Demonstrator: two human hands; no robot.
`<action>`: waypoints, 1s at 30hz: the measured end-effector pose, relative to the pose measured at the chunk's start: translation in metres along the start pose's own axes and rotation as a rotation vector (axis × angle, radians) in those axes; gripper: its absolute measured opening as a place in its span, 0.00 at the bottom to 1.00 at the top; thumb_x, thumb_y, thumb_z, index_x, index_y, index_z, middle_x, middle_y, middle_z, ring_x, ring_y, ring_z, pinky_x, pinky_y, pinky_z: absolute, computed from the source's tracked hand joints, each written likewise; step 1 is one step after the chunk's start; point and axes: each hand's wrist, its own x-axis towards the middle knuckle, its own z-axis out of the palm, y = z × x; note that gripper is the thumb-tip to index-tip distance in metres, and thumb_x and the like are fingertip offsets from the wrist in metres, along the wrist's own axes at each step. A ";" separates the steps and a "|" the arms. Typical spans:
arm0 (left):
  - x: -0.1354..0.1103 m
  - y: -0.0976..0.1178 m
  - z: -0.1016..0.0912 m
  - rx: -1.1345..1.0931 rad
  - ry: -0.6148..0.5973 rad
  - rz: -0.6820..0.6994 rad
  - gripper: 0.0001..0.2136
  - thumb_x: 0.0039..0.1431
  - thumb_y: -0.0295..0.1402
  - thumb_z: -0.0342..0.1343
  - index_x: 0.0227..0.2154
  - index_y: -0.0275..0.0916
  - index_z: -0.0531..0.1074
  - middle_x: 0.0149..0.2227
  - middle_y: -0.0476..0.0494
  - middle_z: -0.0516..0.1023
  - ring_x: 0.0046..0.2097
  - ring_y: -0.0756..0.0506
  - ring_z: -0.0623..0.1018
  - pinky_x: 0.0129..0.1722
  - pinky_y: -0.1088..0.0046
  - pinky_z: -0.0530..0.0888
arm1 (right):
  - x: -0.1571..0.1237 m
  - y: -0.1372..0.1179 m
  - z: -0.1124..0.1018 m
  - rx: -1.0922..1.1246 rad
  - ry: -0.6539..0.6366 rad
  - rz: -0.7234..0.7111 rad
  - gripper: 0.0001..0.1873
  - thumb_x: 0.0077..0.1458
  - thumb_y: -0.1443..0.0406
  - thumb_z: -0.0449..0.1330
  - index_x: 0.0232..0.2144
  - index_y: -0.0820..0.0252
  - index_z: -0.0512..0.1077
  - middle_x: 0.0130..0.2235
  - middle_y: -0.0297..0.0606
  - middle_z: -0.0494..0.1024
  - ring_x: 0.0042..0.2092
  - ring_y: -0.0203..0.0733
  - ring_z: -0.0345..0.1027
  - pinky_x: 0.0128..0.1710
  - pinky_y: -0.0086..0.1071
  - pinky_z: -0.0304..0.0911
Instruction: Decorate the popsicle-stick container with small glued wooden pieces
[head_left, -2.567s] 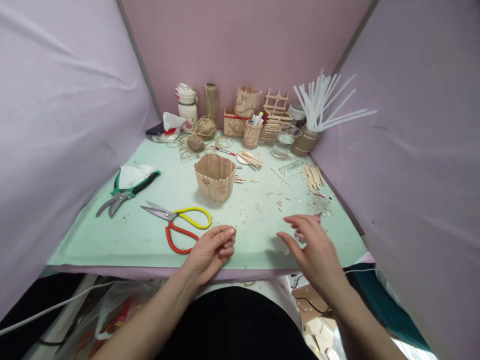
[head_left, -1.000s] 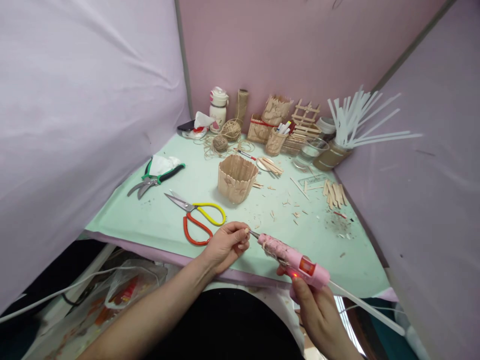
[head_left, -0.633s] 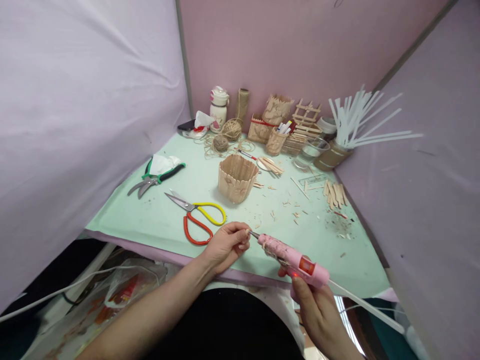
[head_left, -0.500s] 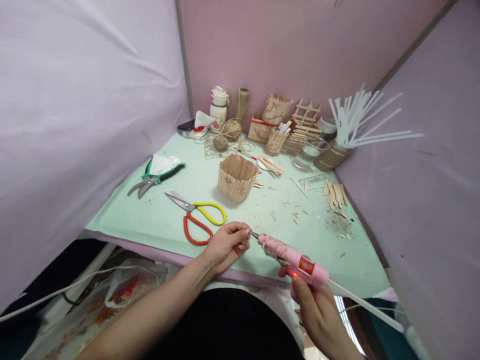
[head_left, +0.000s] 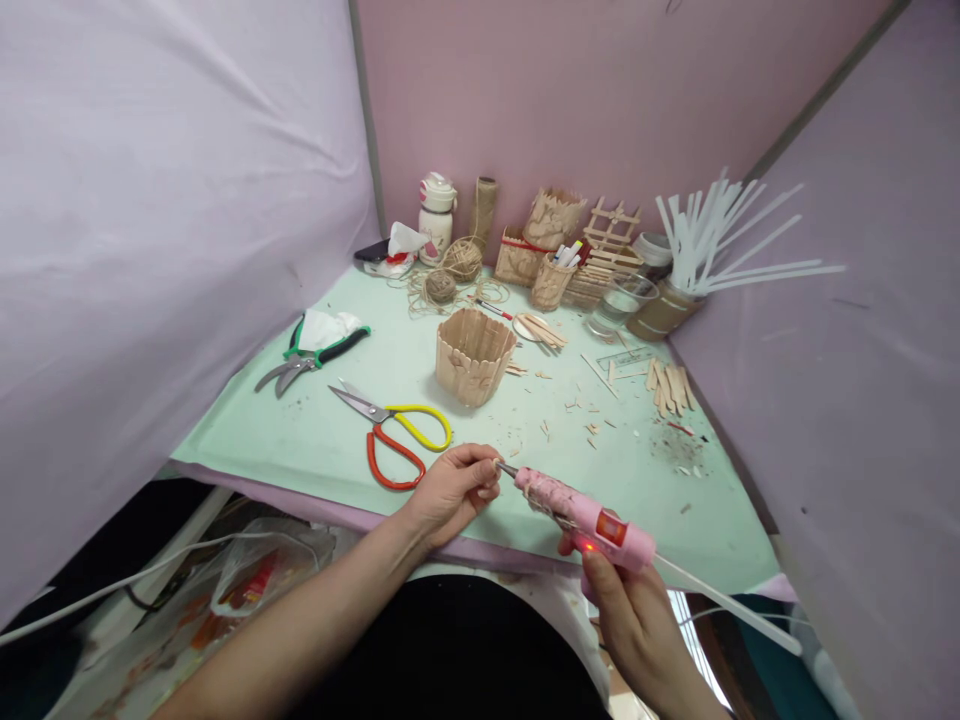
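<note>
My right hand (head_left: pixel 634 625) is wrapped round the grip of a pink glue gun (head_left: pixel 581 514); its red light glows and a white glue stick trails out behind it. The gun's metal tip points left and meets the fingertips of my left hand (head_left: pixel 448 490). That hand is pinched on something too small to make out, just above the table's front edge. A small basket of wooden sticks (head_left: pixel 475 356) stands on the green mat (head_left: pixel 300 440) beyond both hands.
Yellow-and-red scissors (head_left: pixel 390 432) lie left of my left hand, green-handled pliers (head_left: pixel 311 355) farther left. Loose wooden sticks (head_left: pixel 670 386), twine balls (head_left: pixel 441 287), stick crafts and a jar of white glue sticks (head_left: pixel 675 290) fill the back. Cloth walls enclose three sides.
My right hand, empty over the mat 2.6 s ago, now holds the glue gun at my left fingertips. Over the last second the gun has only shifted slightly.
</note>
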 end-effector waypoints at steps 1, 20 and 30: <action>0.000 0.000 0.000 0.001 0.001 0.000 0.11 0.36 0.30 0.72 0.22 0.32 0.76 0.21 0.49 0.68 0.23 0.56 0.63 0.22 0.79 0.58 | 0.000 0.000 0.000 0.004 -0.005 0.003 0.24 0.58 0.47 0.50 0.37 0.56 0.77 0.14 0.31 0.63 0.17 0.40 0.59 0.17 0.31 0.61; 0.000 0.001 0.002 0.007 0.017 -0.014 0.12 0.34 0.30 0.73 0.21 0.31 0.76 0.21 0.49 0.67 0.24 0.56 0.62 0.22 0.79 0.58 | 0.001 -0.003 0.000 0.002 0.005 -0.002 0.24 0.58 0.46 0.50 0.34 0.55 0.77 0.14 0.32 0.63 0.17 0.40 0.58 0.16 0.31 0.59; 0.000 -0.002 -0.001 0.015 0.034 0.025 0.09 0.37 0.29 0.71 0.22 0.34 0.77 0.25 0.47 0.72 0.24 0.57 0.63 0.23 0.79 0.59 | 0.000 -0.007 -0.005 -0.122 0.027 -0.054 0.21 0.59 0.49 0.50 0.34 0.54 0.77 0.19 0.34 0.69 0.23 0.43 0.64 0.25 0.33 0.65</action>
